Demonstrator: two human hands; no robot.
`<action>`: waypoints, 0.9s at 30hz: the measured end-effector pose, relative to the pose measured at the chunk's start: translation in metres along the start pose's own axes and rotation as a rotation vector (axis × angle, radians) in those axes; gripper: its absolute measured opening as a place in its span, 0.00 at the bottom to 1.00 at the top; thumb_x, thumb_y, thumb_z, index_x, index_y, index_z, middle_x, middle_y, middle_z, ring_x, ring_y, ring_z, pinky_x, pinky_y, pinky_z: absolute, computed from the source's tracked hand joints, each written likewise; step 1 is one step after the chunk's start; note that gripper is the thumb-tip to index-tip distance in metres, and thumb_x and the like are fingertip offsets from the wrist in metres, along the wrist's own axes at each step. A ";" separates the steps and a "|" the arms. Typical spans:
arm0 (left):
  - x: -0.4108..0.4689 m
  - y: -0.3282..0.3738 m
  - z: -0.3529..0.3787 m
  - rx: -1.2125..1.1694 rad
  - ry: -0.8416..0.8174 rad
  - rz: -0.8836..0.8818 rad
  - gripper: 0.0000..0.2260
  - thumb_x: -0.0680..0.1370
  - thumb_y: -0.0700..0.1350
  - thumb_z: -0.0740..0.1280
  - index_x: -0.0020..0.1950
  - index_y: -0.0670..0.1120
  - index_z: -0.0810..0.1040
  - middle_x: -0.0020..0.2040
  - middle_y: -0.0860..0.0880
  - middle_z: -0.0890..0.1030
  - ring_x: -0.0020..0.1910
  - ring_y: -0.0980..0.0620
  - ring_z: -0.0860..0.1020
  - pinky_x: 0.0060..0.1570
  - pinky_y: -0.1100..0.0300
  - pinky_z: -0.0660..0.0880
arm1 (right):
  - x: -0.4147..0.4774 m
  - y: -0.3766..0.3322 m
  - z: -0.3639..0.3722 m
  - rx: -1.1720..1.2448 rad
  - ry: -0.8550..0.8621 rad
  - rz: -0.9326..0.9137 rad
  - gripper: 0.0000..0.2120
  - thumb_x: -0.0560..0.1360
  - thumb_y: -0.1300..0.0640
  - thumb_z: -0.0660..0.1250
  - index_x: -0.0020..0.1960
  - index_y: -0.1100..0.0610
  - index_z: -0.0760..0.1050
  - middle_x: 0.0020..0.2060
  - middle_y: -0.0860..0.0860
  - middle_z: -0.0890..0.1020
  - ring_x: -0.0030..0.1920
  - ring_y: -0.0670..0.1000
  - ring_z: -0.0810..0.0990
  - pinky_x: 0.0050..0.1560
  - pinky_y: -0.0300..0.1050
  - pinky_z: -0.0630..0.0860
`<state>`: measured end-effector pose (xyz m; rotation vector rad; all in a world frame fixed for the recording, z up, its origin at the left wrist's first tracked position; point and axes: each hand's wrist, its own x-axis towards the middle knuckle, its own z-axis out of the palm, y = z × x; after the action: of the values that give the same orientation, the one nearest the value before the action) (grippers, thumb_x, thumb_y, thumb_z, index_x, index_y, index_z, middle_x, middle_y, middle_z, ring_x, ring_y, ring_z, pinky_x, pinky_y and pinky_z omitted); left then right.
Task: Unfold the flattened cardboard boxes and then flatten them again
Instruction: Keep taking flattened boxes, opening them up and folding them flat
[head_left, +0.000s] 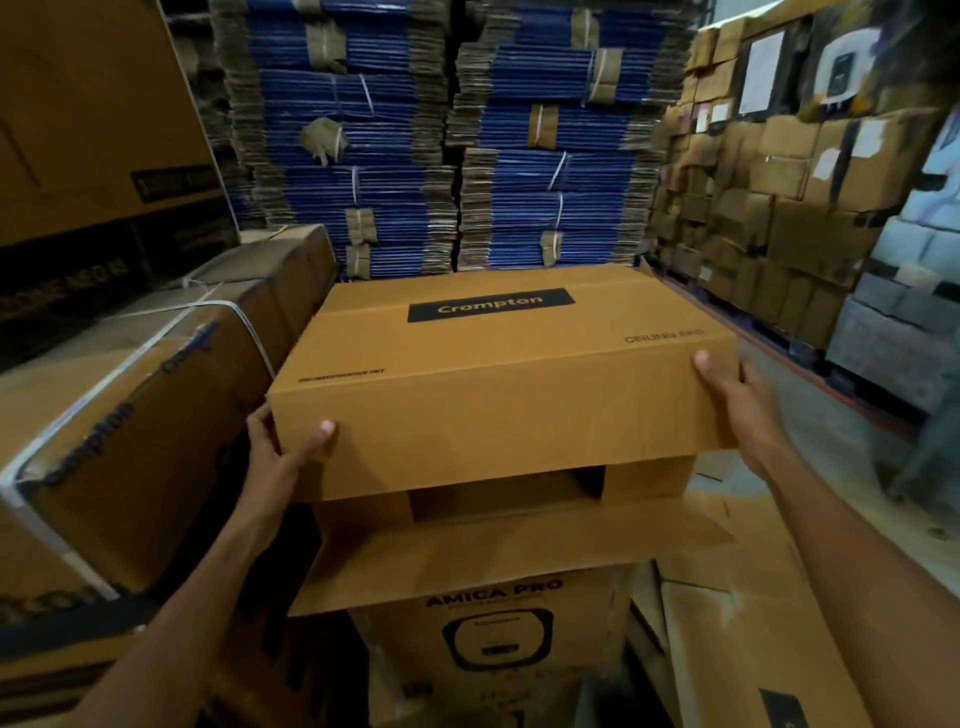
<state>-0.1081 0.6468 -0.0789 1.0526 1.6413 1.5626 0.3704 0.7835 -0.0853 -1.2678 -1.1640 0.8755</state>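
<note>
- one crompton box (498, 384) is opened into shape over the top of the amica pro box (493, 623), with a loose flap past that box's near edge
- left hand (283, 457) grips its near left corner, right hand (737, 395) grips its near right corner
- this box looks unfolded; flattening it is left
- two tall stacks of flat cartons (353, 130) stand behind
</note>
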 end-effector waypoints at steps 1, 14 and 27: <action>-0.007 -0.010 -0.001 -0.008 -0.023 -0.049 0.54 0.59 0.68 0.76 0.79 0.57 0.55 0.73 0.48 0.69 0.70 0.44 0.71 0.69 0.38 0.69 | -0.010 0.011 -0.001 0.012 -0.027 0.029 0.32 0.72 0.32 0.70 0.70 0.47 0.71 0.60 0.46 0.79 0.58 0.50 0.79 0.59 0.57 0.76; 0.001 0.078 -0.007 0.467 -0.061 0.012 0.38 0.72 0.70 0.69 0.77 0.54 0.68 0.69 0.48 0.78 0.58 0.45 0.79 0.61 0.49 0.74 | -0.012 -0.073 0.015 -0.371 -0.078 0.091 0.46 0.67 0.19 0.58 0.75 0.47 0.67 0.72 0.53 0.73 0.68 0.60 0.73 0.68 0.63 0.67; 0.040 0.136 -0.003 1.132 -0.390 -0.143 0.49 0.78 0.65 0.64 0.77 0.58 0.24 0.74 0.40 0.72 0.57 0.44 0.78 0.53 0.50 0.77 | -0.049 -0.171 0.067 -1.073 -0.775 -0.323 0.43 0.71 0.25 0.48 0.80 0.45 0.59 0.79 0.50 0.64 0.76 0.55 0.65 0.72 0.56 0.64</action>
<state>-0.1133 0.6769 0.0596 1.5760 2.2289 0.1737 0.2755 0.7289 0.0703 -1.5029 -2.5982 0.4623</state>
